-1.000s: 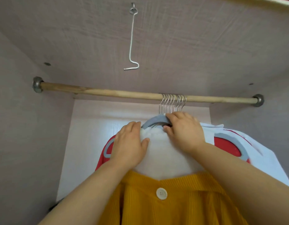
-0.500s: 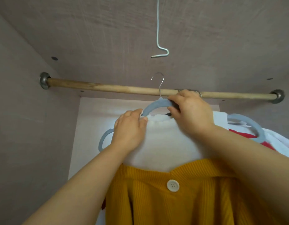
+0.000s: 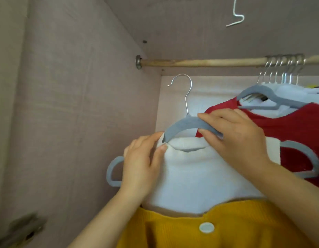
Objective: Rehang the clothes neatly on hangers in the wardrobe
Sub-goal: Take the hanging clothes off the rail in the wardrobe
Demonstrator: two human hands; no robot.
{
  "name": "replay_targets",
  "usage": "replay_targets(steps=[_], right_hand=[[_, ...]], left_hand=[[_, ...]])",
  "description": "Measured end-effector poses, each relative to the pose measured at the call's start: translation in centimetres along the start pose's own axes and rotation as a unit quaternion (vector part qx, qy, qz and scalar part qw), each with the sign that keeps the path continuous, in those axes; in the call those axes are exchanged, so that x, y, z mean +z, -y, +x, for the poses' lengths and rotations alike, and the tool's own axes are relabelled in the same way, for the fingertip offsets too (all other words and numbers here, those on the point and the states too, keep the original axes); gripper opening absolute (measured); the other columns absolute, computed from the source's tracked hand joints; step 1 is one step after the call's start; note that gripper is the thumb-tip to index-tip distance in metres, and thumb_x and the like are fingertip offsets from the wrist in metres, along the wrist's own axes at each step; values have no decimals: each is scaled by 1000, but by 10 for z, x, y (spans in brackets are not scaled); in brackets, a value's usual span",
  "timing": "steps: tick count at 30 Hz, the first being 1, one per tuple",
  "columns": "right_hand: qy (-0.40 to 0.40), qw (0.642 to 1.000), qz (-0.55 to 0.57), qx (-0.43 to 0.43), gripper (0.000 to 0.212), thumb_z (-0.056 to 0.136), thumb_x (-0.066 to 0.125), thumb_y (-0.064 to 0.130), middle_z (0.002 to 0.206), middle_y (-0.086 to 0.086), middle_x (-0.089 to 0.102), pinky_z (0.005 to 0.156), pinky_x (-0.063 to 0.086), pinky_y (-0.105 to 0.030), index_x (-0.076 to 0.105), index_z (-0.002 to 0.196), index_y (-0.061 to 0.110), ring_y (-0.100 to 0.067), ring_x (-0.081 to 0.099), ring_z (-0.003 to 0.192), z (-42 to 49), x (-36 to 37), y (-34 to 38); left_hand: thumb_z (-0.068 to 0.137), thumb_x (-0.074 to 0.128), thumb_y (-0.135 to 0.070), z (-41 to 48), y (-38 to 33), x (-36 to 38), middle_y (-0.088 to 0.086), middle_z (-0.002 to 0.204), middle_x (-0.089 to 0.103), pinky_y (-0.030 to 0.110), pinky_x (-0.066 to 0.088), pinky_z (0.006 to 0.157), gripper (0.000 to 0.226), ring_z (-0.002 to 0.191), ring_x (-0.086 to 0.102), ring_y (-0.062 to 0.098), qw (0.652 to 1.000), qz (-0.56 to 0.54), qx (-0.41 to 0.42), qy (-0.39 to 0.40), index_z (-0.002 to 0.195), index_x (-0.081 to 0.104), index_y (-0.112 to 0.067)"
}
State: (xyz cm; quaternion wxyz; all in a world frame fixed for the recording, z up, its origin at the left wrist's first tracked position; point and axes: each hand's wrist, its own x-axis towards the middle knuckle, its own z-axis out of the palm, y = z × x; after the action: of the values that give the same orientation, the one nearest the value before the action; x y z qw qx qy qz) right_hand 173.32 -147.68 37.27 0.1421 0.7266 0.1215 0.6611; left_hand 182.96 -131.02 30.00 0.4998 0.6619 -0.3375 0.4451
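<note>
- Right hand point(image 3: 232, 140): fingers point(image 3: 209, 117) on top and thumb beneath, pinched round the right arm of the grey hanger point(image 3: 183, 125), just beside its neck; judged the carrying grip, since holding near the neck keeps the hanger level.
- Left hand point(image 3: 142, 161): curled over the left shoulder of the white top point(image 3: 196, 176), thumb tip pressed at the collar edge where the hanger arm enters; judged to be seating the collar so the cloth does not slide off.
- The white top sits on the hanger, collar round the neck; both grey hanger ends stick out past its shoulders, so the top is narrower than the hanger.
- Yellow ribbed cloth point(image 3: 226, 230) with a white button point(image 3: 206, 227) hangs below the white; cannot tell whether it is one garment or two.
- Hanger hook point(image 3: 183, 90): upright and free in the air, below the wooden rail point(image 3: 200, 62) and left of the other clothes; not yet hung.
- Bunched metal hooks point(image 3: 284, 68) sit at the right of the rail; a red garment point(image 3: 289, 126) hangs there on another grey hanger, behind the right hand.
- Rail to the left is bare up to the wardrobe wall point(image 3: 74, 104); judged the likely hanging spot.
- Risk: lifting the hook over the rail one-handed may tip the hanger.
</note>
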Motion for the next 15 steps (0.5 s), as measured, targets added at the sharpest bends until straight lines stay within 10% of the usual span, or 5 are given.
replay_targets(steps=[15], right_hand=[[-6,889,454,56,27,82,60,26,88,-7,67,75,43,-26,71,103,13,-16,54,81,-126,-56,195]], left_hand=[[82,61,-22,-230,-116,-200,-7,89,64,32,37,76,26,82,55,15,917,367,-141,-63,107,66,-20]])
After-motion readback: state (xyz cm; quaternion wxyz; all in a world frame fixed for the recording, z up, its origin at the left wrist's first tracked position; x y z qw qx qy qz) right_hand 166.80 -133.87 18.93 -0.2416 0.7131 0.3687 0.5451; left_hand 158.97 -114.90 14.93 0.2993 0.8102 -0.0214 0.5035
